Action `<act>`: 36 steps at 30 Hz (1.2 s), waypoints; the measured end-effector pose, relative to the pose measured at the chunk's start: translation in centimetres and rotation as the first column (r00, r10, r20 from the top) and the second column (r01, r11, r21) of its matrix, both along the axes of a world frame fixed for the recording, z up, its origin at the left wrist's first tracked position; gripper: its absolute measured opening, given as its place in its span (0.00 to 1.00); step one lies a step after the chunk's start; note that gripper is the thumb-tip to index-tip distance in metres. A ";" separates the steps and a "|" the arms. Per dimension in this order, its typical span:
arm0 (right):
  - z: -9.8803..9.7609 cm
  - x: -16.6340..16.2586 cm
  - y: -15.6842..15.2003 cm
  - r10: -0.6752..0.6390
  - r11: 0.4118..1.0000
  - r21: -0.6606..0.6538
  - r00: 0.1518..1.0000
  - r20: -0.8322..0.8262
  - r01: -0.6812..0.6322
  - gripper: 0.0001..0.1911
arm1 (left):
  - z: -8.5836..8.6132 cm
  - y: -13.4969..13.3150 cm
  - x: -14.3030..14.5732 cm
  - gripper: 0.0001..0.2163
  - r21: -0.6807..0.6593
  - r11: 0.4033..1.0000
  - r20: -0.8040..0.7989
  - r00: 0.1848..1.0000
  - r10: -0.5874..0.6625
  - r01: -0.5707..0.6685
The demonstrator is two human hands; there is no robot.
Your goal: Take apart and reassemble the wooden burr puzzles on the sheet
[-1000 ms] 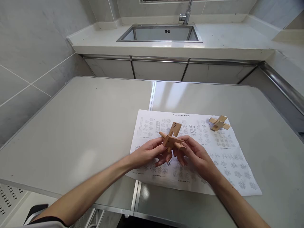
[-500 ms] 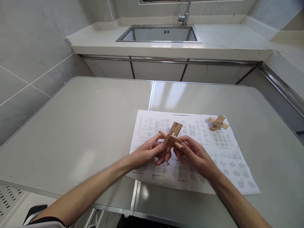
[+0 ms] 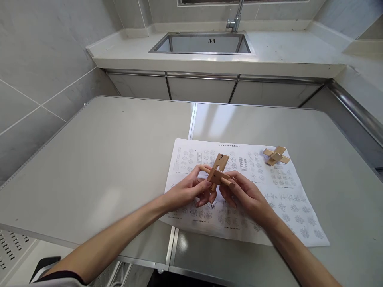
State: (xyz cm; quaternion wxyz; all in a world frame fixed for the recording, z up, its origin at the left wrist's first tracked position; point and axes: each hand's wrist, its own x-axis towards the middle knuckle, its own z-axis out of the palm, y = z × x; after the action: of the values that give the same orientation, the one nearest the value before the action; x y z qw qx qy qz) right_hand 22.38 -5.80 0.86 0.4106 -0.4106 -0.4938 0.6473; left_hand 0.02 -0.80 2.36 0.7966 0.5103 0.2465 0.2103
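Note:
Between my two hands are interlocked wooden puzzle pieces (image 3: 216,175), held above a printed sheet (image 3: 299,223). One flat piece points away from me and carries a dark handwritten mark; a slot shows in it. Another flat piece crosses it, with a narrower stick running through. My left hand (image 3: 196,189) is closed on the left side of the pieces, thumb at the front. My right hand (image 3: 243,193) pinches the right end. On the sheet's far right corner rests an assembled wooden cross puzzle (image 3: 277,156), touched by neither hand.
The grey folding table (image 3: 89,171) has a metal seam (image 3: 191,121) down its middle. Beyond its far edge stands a counter (image 3: 284,48) with a sink (image 3: 203,53) and a faucet (image 3: 235,24). Tiled wall (image 3: 38,59) rises at the left.
The wooden pieces have turned very slightly in my hands, and my left fingers have shifted a little on the stick's left end. The view has moved slightly.

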 end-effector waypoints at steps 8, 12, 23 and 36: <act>-0.1 0.2 0.0 0.022 1.000 -0.007 0.999 -0.035 -0.022 0.16 | -0.2 0.0 0.0 0.18 -0.022 1.000 0.046 0.999 -0.015 0.016; -0.2 0.1 -0.1 0.001 1.000 0.022 1.000 -0.013 -0.001 0.16 | -0.1 0.0 0.0 0.23 -0.027 1.000 0.038 0.999 -0.006 0.007; -0.2 -0.1 -0.1 -0.007 0.999 0.039 1.000 -0.016 0.007 0.17 | -0.6 0.1 -0.3 0.35 -0.002 1.000 0.036 0.999 -0.003 0.003; -0.3 0.0 -0.4 -0.011 0.998 0.066 1.000 0.016 0.010 0.19 | -1.0 0.2 -0.6 0.38 0.018 1.000 0.044 0.999 -0.023 0.023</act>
State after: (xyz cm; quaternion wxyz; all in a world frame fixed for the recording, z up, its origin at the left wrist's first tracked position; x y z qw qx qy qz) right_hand 22.34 -6.21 0.56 0.4234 -0.4048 -0.5161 0.6250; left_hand -0.54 -0.61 1.40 0.7997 0.5153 0.2213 0.2145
